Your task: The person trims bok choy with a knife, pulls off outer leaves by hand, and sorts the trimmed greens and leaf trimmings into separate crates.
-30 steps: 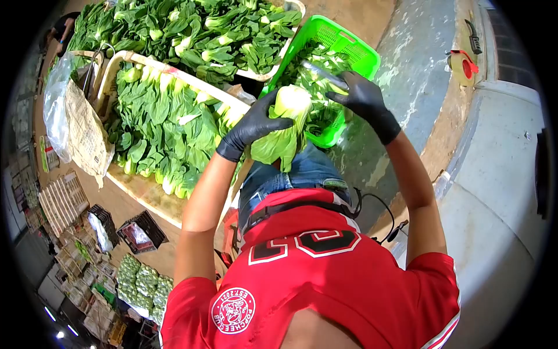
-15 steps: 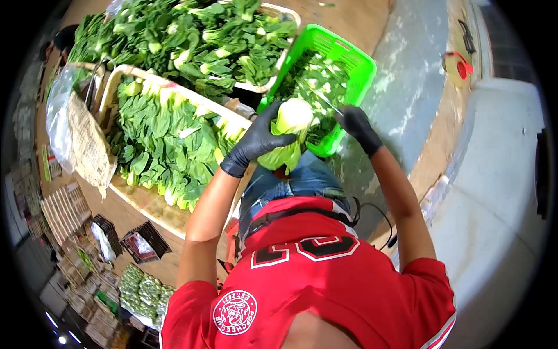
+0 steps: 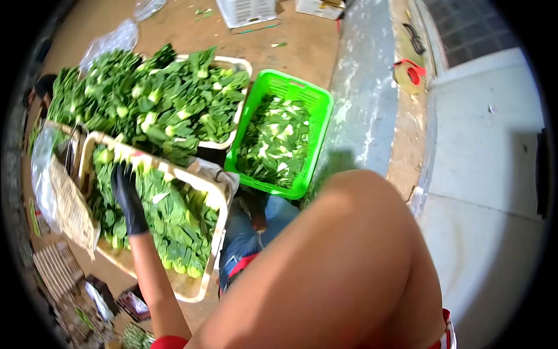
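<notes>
My left hand [image 3: 128, 200], in a black glove, lies over the leafy greens in the near cream crate [image 3: 216, 232]. Its fingers are stretched toward the pale stem ends and look slightly apart; no separate head shows in it. Rows of bok choy [image 3: 168, 212] fill this crate, stems along the edges and leaves toward the middle. My right forearm and elbow are bent up large and blurred before the camera, and the right hand is out of view. A green plastic basket [image 3: 321, 125] holds loose trimmed leaves [image 3: 276, 139].
Behind the near crate, another cream crate [image 3: 247, 67] is heaped with bok choy. Clear plastic and a brown sheet [image 3: 72, 200] hang at the left. White containers [image 3: 247, 14] stand at the back. A tape roll [image 3: 410, 77] lies on the ledge at right. Part of another person [image 3: 45, 87] shows far left.
My left hand has moved left from above the basket, where it held a bok choy, to the near crate. My right hand, which held a knife, has left the view as the arm rose.
</notes>
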A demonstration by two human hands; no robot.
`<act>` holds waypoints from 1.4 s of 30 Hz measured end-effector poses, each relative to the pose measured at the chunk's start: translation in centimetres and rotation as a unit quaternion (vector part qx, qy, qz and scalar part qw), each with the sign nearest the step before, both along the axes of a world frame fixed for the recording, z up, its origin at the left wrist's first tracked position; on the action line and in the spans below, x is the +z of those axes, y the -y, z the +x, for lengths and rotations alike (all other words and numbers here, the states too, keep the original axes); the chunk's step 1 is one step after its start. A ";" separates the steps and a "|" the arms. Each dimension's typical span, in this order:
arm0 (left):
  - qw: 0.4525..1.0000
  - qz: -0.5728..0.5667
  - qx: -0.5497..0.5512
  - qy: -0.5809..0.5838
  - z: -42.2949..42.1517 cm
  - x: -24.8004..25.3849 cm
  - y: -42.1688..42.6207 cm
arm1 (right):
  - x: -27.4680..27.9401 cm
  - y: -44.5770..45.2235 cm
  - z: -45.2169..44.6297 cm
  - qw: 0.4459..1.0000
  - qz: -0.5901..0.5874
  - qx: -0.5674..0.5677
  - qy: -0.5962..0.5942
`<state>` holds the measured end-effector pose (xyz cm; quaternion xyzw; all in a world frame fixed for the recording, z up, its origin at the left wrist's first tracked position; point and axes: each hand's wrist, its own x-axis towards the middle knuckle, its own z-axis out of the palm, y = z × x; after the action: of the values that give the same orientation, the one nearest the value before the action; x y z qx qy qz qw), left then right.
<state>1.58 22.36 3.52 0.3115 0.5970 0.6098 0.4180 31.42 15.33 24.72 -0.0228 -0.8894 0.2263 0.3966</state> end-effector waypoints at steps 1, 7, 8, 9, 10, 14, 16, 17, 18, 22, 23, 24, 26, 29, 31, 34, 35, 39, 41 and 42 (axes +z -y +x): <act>0.999 0.025 -0.012 0.020 -0.6 -0.7 1.8 | 0.2 0.4 0.2 1.000 0.005 0.005 0.008; 0.998 -0.032 0.040 0.027 -2.4 -0.8 7.7 | 0.9 1.1 -1.1 0.998 0.009 0.057 0.034; 0.998 -0.044 0.048 0.026 -2.5 -0.8 8.5 | 1.0 1.3 -1.4 0.997 0.008 0.066 0.038; 0.997 -0.055 0.058 0.021 -2.8 -0.9 8.8 | 1.1 1.6 -1.6 0.996 0.010 0.075 0.041; 0.996 -0.053 0.066 0.023 -3.2 -1.3 9.6 | 1.3 1.8 -1.8 0.995 0.007 0.085 0.041; 0.992 -0.077 0.088 -0.048 -3.4 -4.2 15.1 | 1.3 2.7 -3.0 0.994 -0.001 0.089 0.069; 0.969 -0.125 0.010 -0.213 -3.3 -7.7 18.6 | -0.2 2.8 -2.9 0.991 -0.003 0.046 0.123; 0.972 -0.132 -0.006 -0.194 -0.8 -8.1 19.8 | -1.9 2.8 -2.2 0.982 -0.016 0.006 0.186; 0.931 -0.156 -0.064 -0.323 1.5 -7.7 20.6 | -4.3 2.8 -1.1 0.961 -0.025 -0.044 0.271; 0.866 -0.042 -0.260 -0.425 9.0 -5.3 16.0 | -15.0 5.4 7.2 0.771 -0.463 -0.217 0.380; 0.838 -0.020 -0.294 -0.459 10.5 -5.9 14.1 | -16.2 6.2 8.8 0.705 -0.567 -0.261 0.338; 0.777 -0.047 -0.327 -0.536 11.6 -7.1 12.5 | -16.9 6.6 9.9 0.695 -0.570 -0.276 0.341; 0.688 -0.077 -0.347 -0.633 12.2 -9.8 11.5 | -17.2 7.2 11.6 0.676 -0.571 -0.307 0.350; 0.690 -0.067 -0.313 -0.649 11.3 -11.6 12.4 | -17.4 6.4 12.0 0.675 -0.564 -0.334 0.338; 0.711 -0.083 -0.318 -0.621 11.0 -11.0 12.9 | -17.1 5.5 10.9 0.685 -0.572 -0.339 0.298; 0.796 -0.091 -0.278 -0.530 9.6 -7.4 13.9 | -17.1 4.4 9.7 0.703 -0.564 -0.339 0.271; 0.840 -0.094 -0.254 -0.469 8.5 -5.6 14.6 | -17.4 4.3 9.4 0.698 -0.571 -0.337 0.269; 0.967 -0.051 -0.212 -0.132 5.5 1.3 16.1 | -18.8 4.6 7.5 0.750 -0.529 -0.301 0.259; 0.984 -0.006 -0.179 -0.021 6.1 4.3 15.2 | -18.9 4.3 6.3 0.806 -0.425 -0.288 0.295; 0.982 0.024 -0.186 -0.035 6.7 5.2 14.3 | -18.6 4.1 5.6 0.856 -0.375 -0.266 0.234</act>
<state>8.31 8.09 8.71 0.4482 0.5278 0.5246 0.4953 37.01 11.19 6.16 -0.4581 -0.7635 0.4167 0.1831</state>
